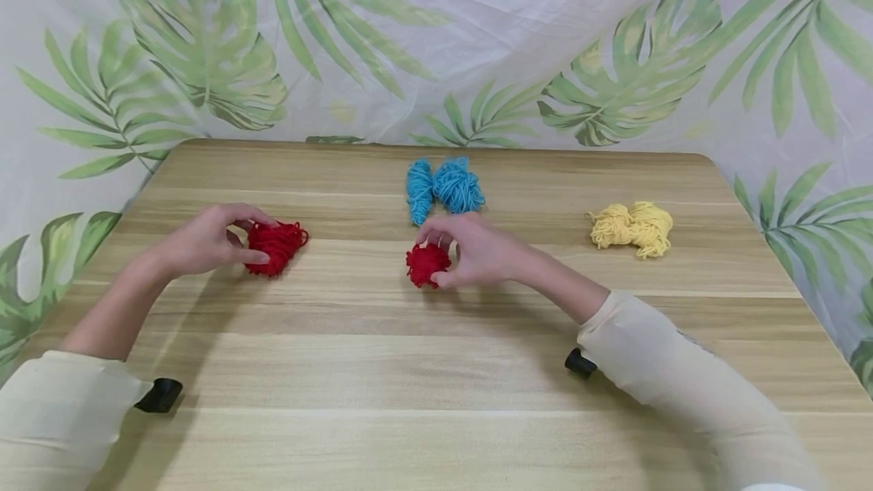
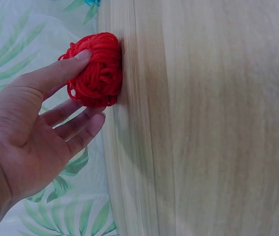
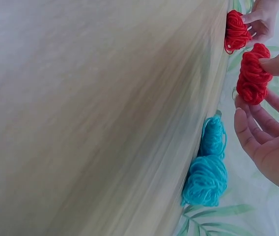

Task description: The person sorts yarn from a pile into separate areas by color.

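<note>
At the left of the table, my left hand (image 1: 214, 239) holds a red yarn ball (image 1: 276, 248) between thumb and fingers. The left wrist view has that red ball (image 2: 97, 71) against the tabletop, the thumb across its face. Near the middle, my right hand (image 1: 477, 248) pinches a smaller red yarn ball (image 1: 427, 264). In the right wrist view this second red bundle (image 3: 254, 74) appears raised off the wood, gripped by thumb and fingers. Just behind my right hand lie two blue yarn bundles (image 1: 458, 186), side by side.
Two yellow yarn bundles (image 1: 630, 228) lie touching at the right of the wooden table (image 1: 382, 385). A leaf-print cloth (image 1: 491, 36) hangs behind the table's far edge. Black wrist-worn pieces (image 1: 159, 395) sit under both sleeves.
</note>
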A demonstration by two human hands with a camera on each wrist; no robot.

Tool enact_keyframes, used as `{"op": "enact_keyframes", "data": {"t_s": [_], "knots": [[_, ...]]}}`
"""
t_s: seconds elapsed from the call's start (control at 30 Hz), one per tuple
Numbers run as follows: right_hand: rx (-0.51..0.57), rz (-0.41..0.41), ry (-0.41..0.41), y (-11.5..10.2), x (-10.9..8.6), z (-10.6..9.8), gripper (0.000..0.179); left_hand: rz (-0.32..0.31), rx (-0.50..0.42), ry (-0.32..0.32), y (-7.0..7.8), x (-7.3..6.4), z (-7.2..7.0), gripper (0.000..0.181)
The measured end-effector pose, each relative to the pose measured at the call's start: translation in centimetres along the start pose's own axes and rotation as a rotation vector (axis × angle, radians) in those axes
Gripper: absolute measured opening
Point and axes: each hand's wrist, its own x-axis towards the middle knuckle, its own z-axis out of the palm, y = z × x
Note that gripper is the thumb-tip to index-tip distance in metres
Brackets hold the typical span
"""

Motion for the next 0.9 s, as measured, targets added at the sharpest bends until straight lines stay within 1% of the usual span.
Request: {"op": "enact_keyframes", "data": {"t_s": [0.17,0.33,0.5,0.67,0.9], "knots": [[0.017,-0.018,0.003,-0.4,0.9,0.2,0.047,0.014,0.001,0.016,-0.1,0.1,0.0,0.047],[0.027,-0.033,0.013,-0.8,1.9,0.6,0.046,0.009,0.004,0.016,0.0,0.2,0.0,0.047],[0.043,-0.032,0.007,-1.1,2.8,1.1,0.048,-0.008,0.002,0.001,0.1,0.2,0.0,0.047],[0.064,-0.029,-0.001,-1.2,3.6,1.6,0.046,-0.013,0.002,-0.007,0.0,0.2,0.1,0.046],[0.031,-0.005,-0.006,-1.6,4.5,1.9,0.044,-0.015,0.013,-0.008,0.1,0.4,0.2,0.046]]}}
